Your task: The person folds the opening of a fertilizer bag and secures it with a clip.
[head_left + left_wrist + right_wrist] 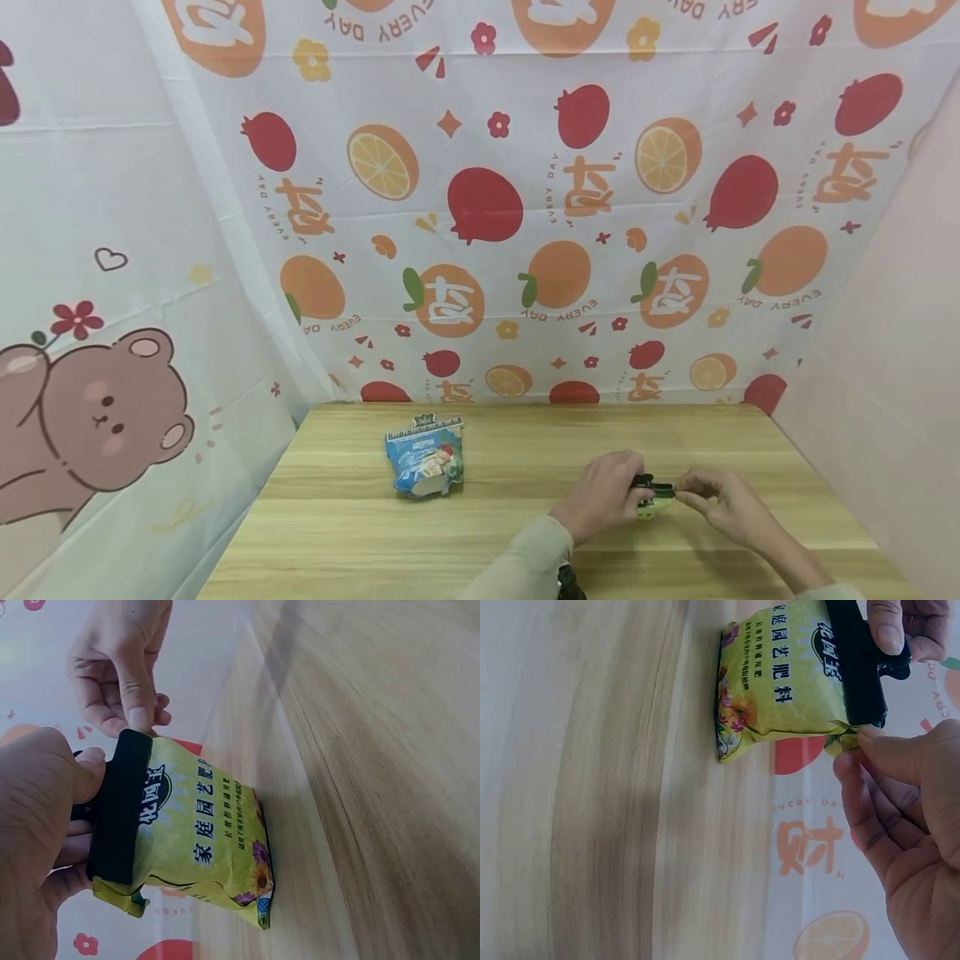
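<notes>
A yellow fertilizer bag printed with flowers stands on the table, a black bag clip lying across its top. My left hand grips the clip, thumb on one side and fingers on the other. At the clip's other end, my right hand pinches a folded corner of the bag between thumb and forefinger. In the left wrist view, another corner pokes out past the clip's lower end. From the head view, most of the bag is hidden by my hands.
A blue bag with a patterned clip along its top sits on the left half of the wooden table. Printed fabric hangs behind the table's far edge, with more cloth at both sides.
</notes>
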A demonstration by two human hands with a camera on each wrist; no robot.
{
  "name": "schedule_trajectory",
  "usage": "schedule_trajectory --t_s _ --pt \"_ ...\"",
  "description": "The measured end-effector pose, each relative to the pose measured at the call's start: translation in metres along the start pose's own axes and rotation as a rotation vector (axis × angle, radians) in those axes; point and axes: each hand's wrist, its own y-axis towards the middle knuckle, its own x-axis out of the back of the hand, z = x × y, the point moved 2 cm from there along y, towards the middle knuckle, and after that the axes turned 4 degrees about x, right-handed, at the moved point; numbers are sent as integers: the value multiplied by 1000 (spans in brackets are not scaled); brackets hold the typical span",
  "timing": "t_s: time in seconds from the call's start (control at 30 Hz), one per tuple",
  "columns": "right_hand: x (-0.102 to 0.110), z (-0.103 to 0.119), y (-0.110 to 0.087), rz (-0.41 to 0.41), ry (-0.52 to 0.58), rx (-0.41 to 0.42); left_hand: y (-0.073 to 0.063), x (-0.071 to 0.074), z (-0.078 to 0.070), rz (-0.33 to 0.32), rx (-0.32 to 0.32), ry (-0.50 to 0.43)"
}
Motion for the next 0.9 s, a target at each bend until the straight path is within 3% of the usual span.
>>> schedule_trajectory --t_s 0.47,0.67,0.77,0.9 --pt "-10 3 2 -96 -107 32 4 -1 2 -21 -25 2" --pt "-15 7 3 -106 -122 -5 5 -1 -1 -38 -54 94" --pt "-16 5 3 -110 -119 -27 3 -3 -3 -23 -49 159" --pt "-16 2 1 -102 -85 -31 0 -3 -2 28 -25 162"
